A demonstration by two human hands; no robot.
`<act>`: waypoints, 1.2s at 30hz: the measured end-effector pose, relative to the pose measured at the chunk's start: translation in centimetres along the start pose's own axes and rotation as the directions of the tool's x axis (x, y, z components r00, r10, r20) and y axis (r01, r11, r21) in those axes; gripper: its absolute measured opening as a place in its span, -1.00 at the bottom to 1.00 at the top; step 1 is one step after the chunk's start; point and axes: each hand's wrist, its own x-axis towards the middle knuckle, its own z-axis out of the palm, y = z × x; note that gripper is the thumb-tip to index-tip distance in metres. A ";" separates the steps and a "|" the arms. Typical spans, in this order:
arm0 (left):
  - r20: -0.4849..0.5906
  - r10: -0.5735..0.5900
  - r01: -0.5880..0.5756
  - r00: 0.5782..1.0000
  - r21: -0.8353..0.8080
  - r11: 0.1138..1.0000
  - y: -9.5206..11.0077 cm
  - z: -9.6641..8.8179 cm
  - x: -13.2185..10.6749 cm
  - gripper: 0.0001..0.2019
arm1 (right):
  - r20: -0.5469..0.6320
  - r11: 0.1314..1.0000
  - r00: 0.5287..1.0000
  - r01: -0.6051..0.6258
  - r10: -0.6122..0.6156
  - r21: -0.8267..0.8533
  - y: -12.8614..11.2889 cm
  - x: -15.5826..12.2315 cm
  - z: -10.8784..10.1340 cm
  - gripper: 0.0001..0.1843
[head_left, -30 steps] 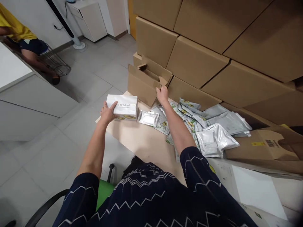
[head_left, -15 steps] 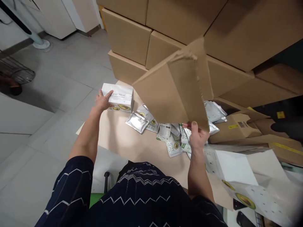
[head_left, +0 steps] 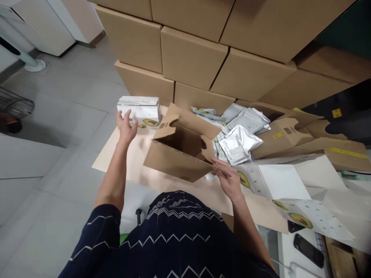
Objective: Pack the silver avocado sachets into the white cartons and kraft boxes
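Observation:
A white carton with avocado pictures (head_left: 143, 112) stands at the table's far left edge. My left hand (head_left: 126, 128) is at its front, fingers spread, thumb apart; whether the fingertips touch the carton I cannot tell. In the middle of the table an open brown cardboard box (head_left: 176, 164) has its mouth facing up and its end flaps standing. My right hand (head_left: 228, 179) pinches this box at its near right corner. Behind and right of the box lies a heap of silver pouches (head_left: 240, 143), partly hidden by it.
Large closed cardboard boxes (head_left: 191, 58) are stacked along the back. Opened brown cartons (head_left: 290, 133) and unfolded white printed cartons (head_left: 284, 181) lie at the right. A dark phone (head_left: 308, 250) is at lower right, and a wire basket (head_left: 17, 102) at far left.
The brown box has come down from a tilted, raised position onto the table, its mouth now up. My left hand has loosened from the top of the white carton to its front.

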 end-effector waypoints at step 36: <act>0.617 0.256 -0.555 0.744 0.357 0.752 3.6 -6.1 -32.9 -0.80 | 0.271 0.936 0.905 0.350 -0.329 -0.030 1.1 4.9 -0.2 -0.57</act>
